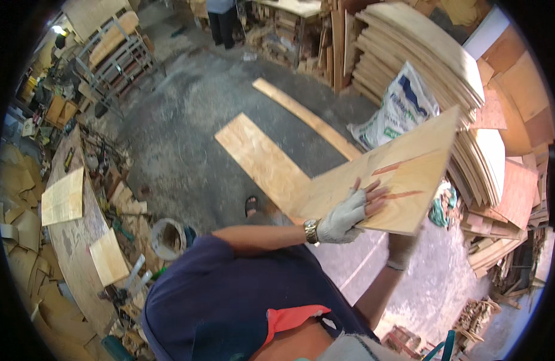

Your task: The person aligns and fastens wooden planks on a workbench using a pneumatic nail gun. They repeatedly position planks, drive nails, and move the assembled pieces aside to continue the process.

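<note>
Pale-gloved left hand [348,215] is resting splayed on tan plywood panel [387,159].
Right hand [400,250] beneath, grip unclear; tilt could be causing slippage.

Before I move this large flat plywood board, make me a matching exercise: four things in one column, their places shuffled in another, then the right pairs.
Things
1. Left hand in pale grey fabric glove
2. White plastic sack with blue print
3. Long narrow pale wooden strip
4. Round whitish container

Places
A. Beside the tall stack of plywood sheets
B. Left of the navy blue garment
C. On the plywood board
D. Beyond a wider wooden plank

Pairs: 1-C, 2-A, 3-D, 4-B
</note>
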Demonstrator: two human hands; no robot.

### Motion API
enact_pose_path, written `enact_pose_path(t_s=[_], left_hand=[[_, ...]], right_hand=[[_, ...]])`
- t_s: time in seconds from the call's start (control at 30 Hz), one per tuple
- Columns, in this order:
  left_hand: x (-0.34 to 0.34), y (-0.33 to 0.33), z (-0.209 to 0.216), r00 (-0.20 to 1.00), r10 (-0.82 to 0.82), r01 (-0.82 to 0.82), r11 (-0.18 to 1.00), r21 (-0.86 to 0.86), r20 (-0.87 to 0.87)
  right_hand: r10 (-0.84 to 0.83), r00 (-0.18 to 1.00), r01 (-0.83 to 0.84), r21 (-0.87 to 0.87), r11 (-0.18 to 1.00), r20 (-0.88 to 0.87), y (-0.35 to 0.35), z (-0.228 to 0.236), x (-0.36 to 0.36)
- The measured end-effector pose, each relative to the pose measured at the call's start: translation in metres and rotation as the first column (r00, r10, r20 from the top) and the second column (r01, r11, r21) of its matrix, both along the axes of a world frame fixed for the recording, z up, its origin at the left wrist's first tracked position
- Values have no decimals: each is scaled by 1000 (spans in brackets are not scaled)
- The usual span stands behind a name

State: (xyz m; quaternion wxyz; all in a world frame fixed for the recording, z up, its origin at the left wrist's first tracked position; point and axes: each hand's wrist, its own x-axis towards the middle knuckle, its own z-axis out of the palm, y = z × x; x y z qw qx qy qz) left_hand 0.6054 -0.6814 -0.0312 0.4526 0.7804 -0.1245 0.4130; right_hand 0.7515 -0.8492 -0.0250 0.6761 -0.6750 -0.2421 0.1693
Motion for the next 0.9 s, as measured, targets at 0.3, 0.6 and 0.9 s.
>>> enact_pose_path(t_s=[0.3, 0.6, 0.9], left_hand=[[-47, 129, 15, 906, 395, -421, 876, -233, -153], [-129, 238, -34, 690, 340, -658, 661, -360, -639], [-214, 306, -50, 643, 416, -761, 259, -594, -643]], right_hand=[[-96, 597, -134, -217, 967, -796, 131, -250, -113], [-489, 216, 241, -439, 866, -845, 170, -349, -157], [-179, -62, 457, -187, 870, -982, 213, -383, -180]])
